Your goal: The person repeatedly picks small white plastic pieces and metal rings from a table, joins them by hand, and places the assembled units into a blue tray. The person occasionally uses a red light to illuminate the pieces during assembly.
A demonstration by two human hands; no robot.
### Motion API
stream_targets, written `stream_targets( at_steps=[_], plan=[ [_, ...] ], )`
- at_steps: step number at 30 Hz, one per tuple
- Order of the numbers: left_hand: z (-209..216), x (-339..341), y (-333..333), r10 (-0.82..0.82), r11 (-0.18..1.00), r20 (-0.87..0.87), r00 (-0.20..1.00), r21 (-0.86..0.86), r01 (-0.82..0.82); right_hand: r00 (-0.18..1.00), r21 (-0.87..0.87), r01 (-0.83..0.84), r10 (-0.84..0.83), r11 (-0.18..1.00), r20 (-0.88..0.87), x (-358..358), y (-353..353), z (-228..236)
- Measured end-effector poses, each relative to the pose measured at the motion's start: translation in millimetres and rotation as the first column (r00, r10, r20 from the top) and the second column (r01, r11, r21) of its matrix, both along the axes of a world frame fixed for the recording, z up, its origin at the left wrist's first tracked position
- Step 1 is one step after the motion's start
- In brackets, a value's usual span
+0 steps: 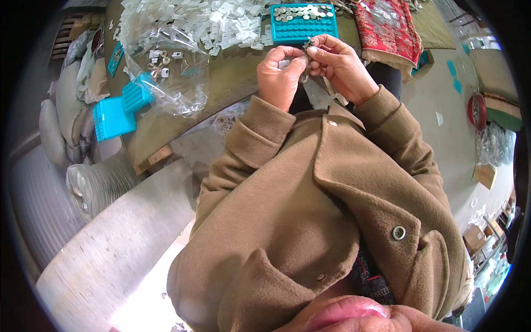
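your left hand (279,77) curls thumb and fingers around a small white piece (284,64), while your right hand (344,63) pinches a small dark piece (308,44) between thumb and forefinger, its other fingers bent. both pieces sit over the table's (229,77) near edge; whether they are joined, you cannot tell from this view. it probably works best to let the left hand stay firm and leave fine adjustments to the right fingertips, pressing gently.

working left to right, leave the stacked teal trays (113,119) alone, and keep your left cuff (263,124) clear of the crumpled clear bag (191,88), which could snag. the heap of white pieces (193,22) lies beyond the bag, within easy reach. mind the teal tray (304,37) just past your fingertips: a knock might jostle the round pieces (303,12) along its far side. the red cloth (387,33) lies farther right.
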State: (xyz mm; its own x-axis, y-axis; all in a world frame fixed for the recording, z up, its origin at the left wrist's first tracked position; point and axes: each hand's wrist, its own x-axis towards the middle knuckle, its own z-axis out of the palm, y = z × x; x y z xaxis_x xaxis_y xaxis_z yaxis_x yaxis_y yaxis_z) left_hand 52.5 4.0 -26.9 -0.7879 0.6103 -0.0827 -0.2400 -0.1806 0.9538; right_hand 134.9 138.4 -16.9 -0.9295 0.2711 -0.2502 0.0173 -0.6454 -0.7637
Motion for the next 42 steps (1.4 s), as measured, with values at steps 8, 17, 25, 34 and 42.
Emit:
stream_targets(
  at_steps=[8,17,25,34,42],
  plan=[
    [-16,-80,-37,0.221,0.899,-0.436,0.873,-0.255,-0.355,0.999,0.048,-0.018,0.02,0.999,-0.045,-8,-1,-3],
    [-34,-110,-39,0.246,0.881,-0.326,0.913,-0.318,-0.351,0.985,0.26,-0.172,0.166,0.95,0.044,-15,-8,-2],
    [-7,-65,-46,0.099,0.988,0.614,0.783,0.036,-0.153,0.995,0.339,-0.1,0.103,0.936,0.01,-47,-33,3],
    [15,-35,-41,0.003,0.997,0.178,0.984,-0.072,0.01,0.997,0.707,0.076,-0.055,0.703,-0.053,-44,-34,-10],
    [8,-37,-43,-0.083,0.99,0.357,0.93,-0.079,0.118,0.998,0.68,0.064,-0.029,0.73,-0.062,-29,-25,0]
  ],
)
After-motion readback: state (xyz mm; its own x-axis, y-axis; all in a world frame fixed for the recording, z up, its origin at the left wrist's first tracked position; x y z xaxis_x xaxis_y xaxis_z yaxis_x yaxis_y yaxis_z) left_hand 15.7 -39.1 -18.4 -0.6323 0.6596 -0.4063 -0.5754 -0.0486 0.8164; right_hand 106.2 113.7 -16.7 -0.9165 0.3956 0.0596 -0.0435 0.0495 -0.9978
